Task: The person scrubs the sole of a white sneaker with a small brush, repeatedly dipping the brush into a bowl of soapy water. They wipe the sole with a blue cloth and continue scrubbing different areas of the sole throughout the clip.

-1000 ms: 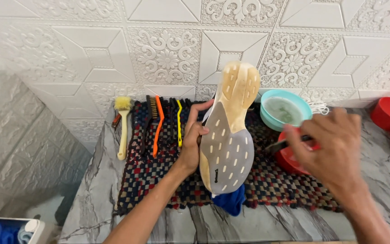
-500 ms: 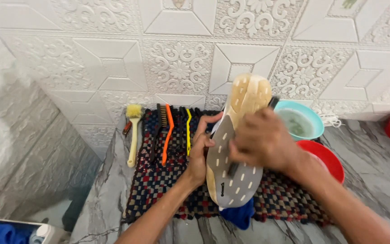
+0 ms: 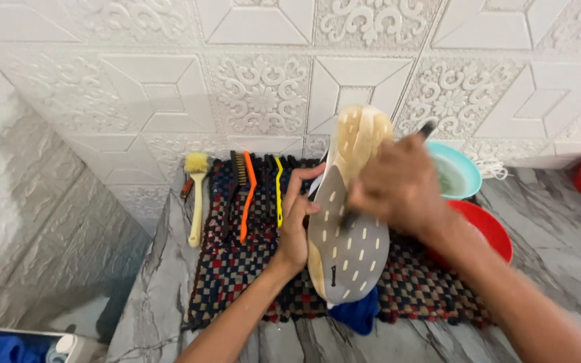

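At frame centre, the left hand is gripping an upturned grey-and-cream perforated rubber-soled shoe; the right hand is closed round a dark slim brush against its sole.

One shoe is standing sole-out, two hands are gripping it; four brushes are lying on one mat; two bowls are sitting nearby.

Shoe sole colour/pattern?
Grey sole with small pale oval slots, tan at the toe; head view shows it.
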